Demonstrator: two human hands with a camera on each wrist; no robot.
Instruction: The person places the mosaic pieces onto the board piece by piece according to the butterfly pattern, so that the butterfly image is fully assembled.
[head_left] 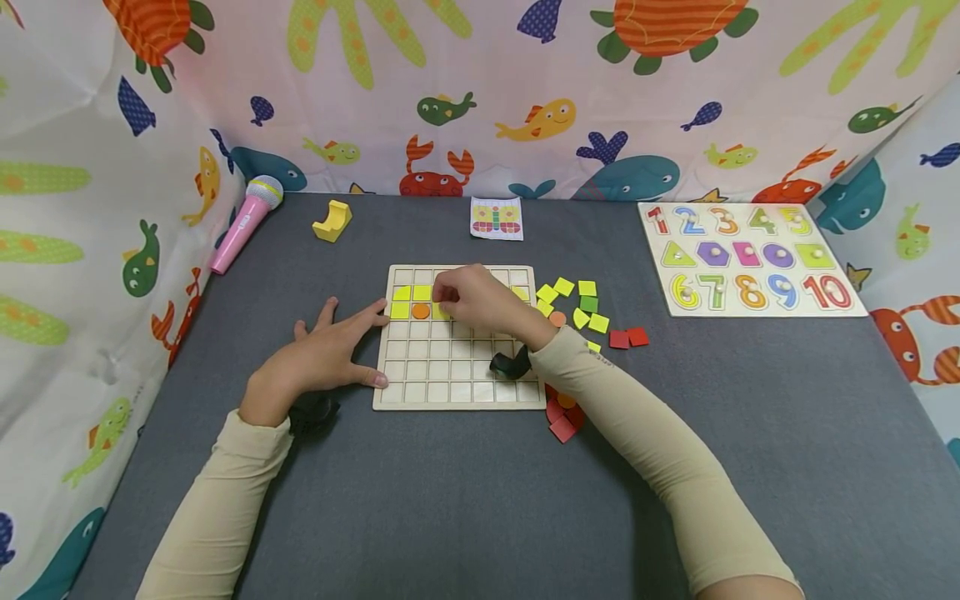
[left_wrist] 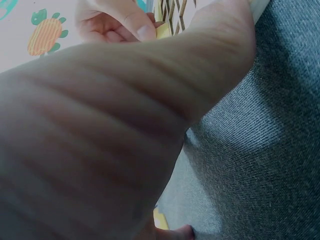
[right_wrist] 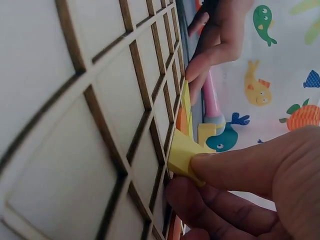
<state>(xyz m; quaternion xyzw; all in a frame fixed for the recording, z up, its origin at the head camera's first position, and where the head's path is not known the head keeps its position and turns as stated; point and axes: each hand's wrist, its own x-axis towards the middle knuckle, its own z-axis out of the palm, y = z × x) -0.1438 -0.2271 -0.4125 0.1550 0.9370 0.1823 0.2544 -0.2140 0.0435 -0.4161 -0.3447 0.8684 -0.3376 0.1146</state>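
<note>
One yellow tile (right_wrist: 182, 156) is pinched between the thumb and curled fingers of the right hand (head_left: 480, 298); we locate it at the upper part of the gridded board (head_left: 437, 371), just beside an orange disc (head_left: 421, 311) set in a cell. We note that the tile tilts against the grid; we cannot tell whether it is seated. Three yellow squares (head_left: 401, 293) fill cells around the disc.

We observe the right forearm, in a cream sleeve (head_left: 645, 433), entering from the lower right and crossing the board's right edge, with the hand directed left. We find the left hand (head_left: 322, 354) released: its fingers are spread, with fingertips and thumb touching the board's left edge. Its forearm rises from the lower left.

To the right of the board we see loose yellow, green, red and orange pieces (head_left: 588, 304). Beyond the board we identify a picture card (head_left: 497, 218), a yellow block (head_left: 332, 222), a pink microphone (head_left: 247, 221) and, far right, a number board (head_left: 757, 310).
</note>
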